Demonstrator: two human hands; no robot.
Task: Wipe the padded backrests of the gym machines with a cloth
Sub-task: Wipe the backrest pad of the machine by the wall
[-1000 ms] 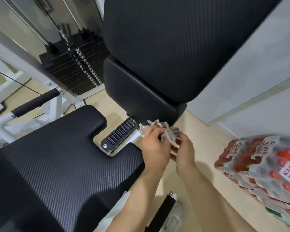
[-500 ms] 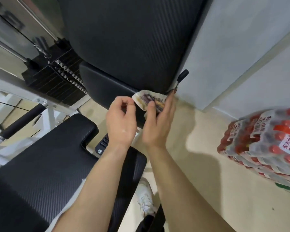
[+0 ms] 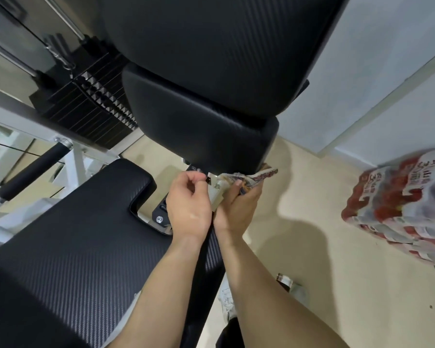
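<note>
While the cloth (image 3: 256, 175) is bunched as it is now, it would touch little of the padding, so the step in hand looks like gathering or refolding it before the next wipe. The right hand (image 3: 236, 209) grasps it, fingers curled round the bundle from beneath with the thumb on top. The left hand (image 3: 189, 204) sits just beside it at 9 o'clock, fingers curled and thumb near forefinger. I cannot tell whether they pinch a corner of the cloth (blur and a pale shape between the hands muddle that edge).

The cloth is just under the lower pad (image 3: 199, 129) of the backrest (image 3: 211, 51), at that pad's 5 o'clock corner, touching it or very nearly. Its long axis runs about 8 to 2 o'clock across the view. The loose patterned end points toward 2 o'clock, away from the seat (image 3: 73, 234).

To do this well, fold it to a flat face as wide as the palm and tuck in the loose end. Lay the long axis across the pad, then stroke from 12 down to 6 in overlapping passes.
</note>
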